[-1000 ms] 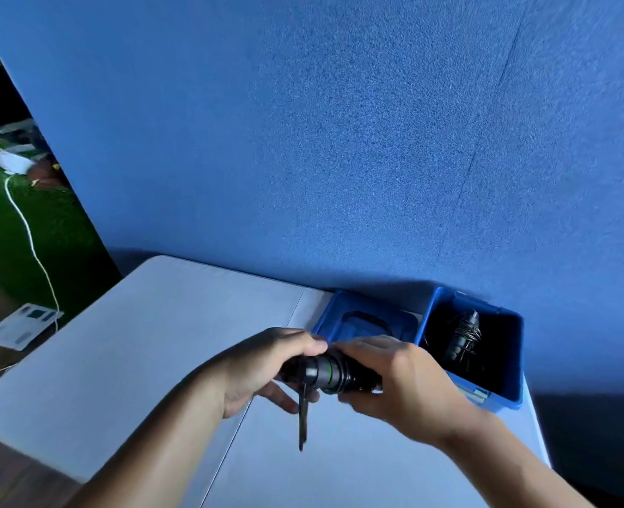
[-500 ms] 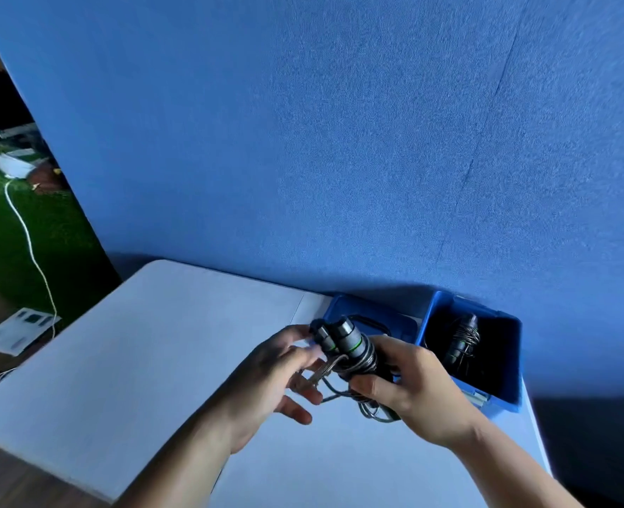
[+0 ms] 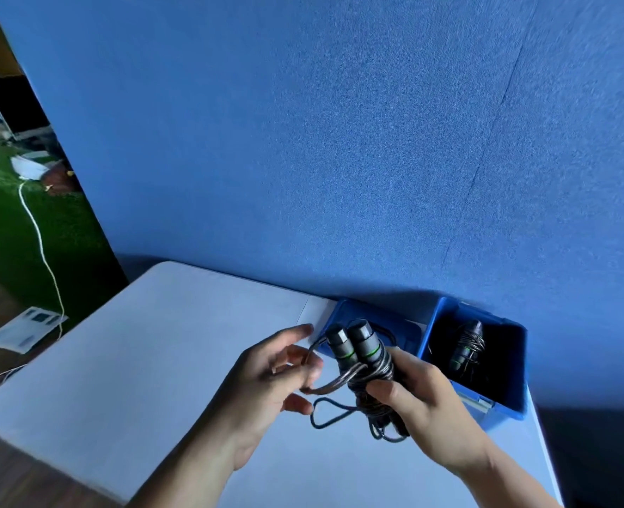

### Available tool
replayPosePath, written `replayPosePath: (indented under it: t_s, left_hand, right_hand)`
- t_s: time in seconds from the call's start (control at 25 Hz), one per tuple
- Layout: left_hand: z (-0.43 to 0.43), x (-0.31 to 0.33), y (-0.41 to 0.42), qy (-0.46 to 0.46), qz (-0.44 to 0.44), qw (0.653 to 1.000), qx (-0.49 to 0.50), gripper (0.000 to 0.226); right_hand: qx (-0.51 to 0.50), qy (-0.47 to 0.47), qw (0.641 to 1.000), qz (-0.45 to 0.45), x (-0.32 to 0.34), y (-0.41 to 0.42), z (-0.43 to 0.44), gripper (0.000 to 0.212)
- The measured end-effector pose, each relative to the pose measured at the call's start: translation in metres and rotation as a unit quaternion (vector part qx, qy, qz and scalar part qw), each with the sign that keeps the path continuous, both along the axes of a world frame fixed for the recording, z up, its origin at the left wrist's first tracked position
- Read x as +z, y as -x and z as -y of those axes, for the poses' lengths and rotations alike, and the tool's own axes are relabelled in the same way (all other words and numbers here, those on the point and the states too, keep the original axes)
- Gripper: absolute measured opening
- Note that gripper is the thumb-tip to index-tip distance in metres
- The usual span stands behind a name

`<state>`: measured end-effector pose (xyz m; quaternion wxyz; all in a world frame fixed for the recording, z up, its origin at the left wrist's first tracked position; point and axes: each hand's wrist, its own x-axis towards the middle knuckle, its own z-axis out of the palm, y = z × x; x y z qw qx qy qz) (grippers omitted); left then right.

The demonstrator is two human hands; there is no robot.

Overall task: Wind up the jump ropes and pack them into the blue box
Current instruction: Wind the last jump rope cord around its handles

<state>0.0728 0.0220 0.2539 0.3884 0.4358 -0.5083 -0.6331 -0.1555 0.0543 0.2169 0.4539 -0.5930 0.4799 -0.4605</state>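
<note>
My right hand (image 3: 420, 401) grips a jump rope (image 3: 361, 355) above the white table (image 3: 149, 361); its two black handles with green rings stand side by side, cord wound around them, with loose loops hanging below. My left hand (image 3: 266, 383) is beside it, fingers spread, the cord's loose end running across its fingertips. The blue box (image 3: 508, 405) stands at the right against the wall. Inside it lies another wound jump rope (image 3: 466, 348).
The box's blue lid (image 3: 400, 326) lies flat on the table just left of the box, behind the held rope. A blue wall rises behind the table. To the left, the floor holds green turf, a white cable (image 3: 43, 251) and papers (image 3: 23, 330).
The handles have tilted from lying sideways to pointing up and away. My left hand has opened and now holds only the cord end. The bundle has moved slightly right, toward the box.
</note>
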Motion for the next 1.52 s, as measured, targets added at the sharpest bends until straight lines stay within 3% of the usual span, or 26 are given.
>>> replayPosePath:
  t_s: [0.08,0.2,0.36,0.4,0.48,0.56,0.6,0.64,0.72,0.88,1.04,1.12,1.24,1.52]
  left_hand:
    - [0.002,0.003,0.002,-0.034,0.021,0.999,-0.007,0.045]
    - [0.005,0.005,0.0,-0.072,0.085,0.994,-0.018,0.014]
    - [-0.002,0.008,0.0,-0.141,0.079,0.986,-0.031,0.033]
    - [-0.005,0.004,0.0,-0.11,0.072,0.991,-0.014,0.043]
    - [-0.013,-0.002,-0.002,0.095,0.12,0.988,0.014,0.061]
    - [-0.018,-0.009,-0.006,0.359,0.248,0.9,-0.009,0.069]
    - [-0.015,-0.016,-0.005,0.445,0.287,0.848,-0.007,0.059]
    - [-0.013,-0.019,-0.004,0.477,0.297,0.827,0.001,0.043]
    - [-0.013,-0.017,0.0,0.458,0.256,0.85,0.044,0.024]
    - [-0.019,-0.005,0.007,0.287,0.127,0.946,0.084,0.019]
    - [-0.018,0.006,0.02,0.166,0.111,0.976,0.092,0.008]
    - [-0.016,0.006,0.027,0.126,0.124,0.976,0.126,0.037]
    - [-0.012,0.008,0.03,0.105,0.164,0.966,0.17,0.048]
    - [0.004,0.005,0.024,0.302,0.306,0.892,0.137,0.055]
  right_hand:
    - [0.0,0.008,1.0,-0.004,-0.002,-0.001,-0.002,0.018]
    - [-0.013,0.011,1.0,0.005,0.0,-0.002,-0.008,0.018]
    - [-0.03,0.023,0.999,-0.02,0.003,0.001,-0.011,0.027]
    - [-0.035,0.025,0.999,-0.024,0.003,0.001,-0.011,0.029]
    - [-0.035,0.026,0.999,-0.02,0.004,0.002,-0.011,0.026]
    - [-0.031,0.023,0.999,-0.01,0.006,0.004,-0.011,0.021]
    - [-0.031,0.02,0.999,-0.003,0.006,0.004,-0.011,0.019]
    - [-0.03,0.016,0.999,0.005,0.006,0.004,-0.011,0.019]
    - [-0.027,0.004,0.999,0.018,0.007,0.001,-0.01,0.02]
    - [-0.042,-0.004,0.999,-0.016,0.008,-0.005,-0.01,0.015]
    - [-0.088,0.013,0.988,-0.124,0.001,-0.01,-0.011,0.015]
    - [-0.098,0.024,0.984,-0.145,0.001,-0.013,-0.012,0.017]
    - [-0.103,0.044,0.979,-0.169,0.001,-0.021,-0.015,0.017]
    - [-0.149,0.113,0.929,-0.318,0.0,-0.031,-0.018,0.036]
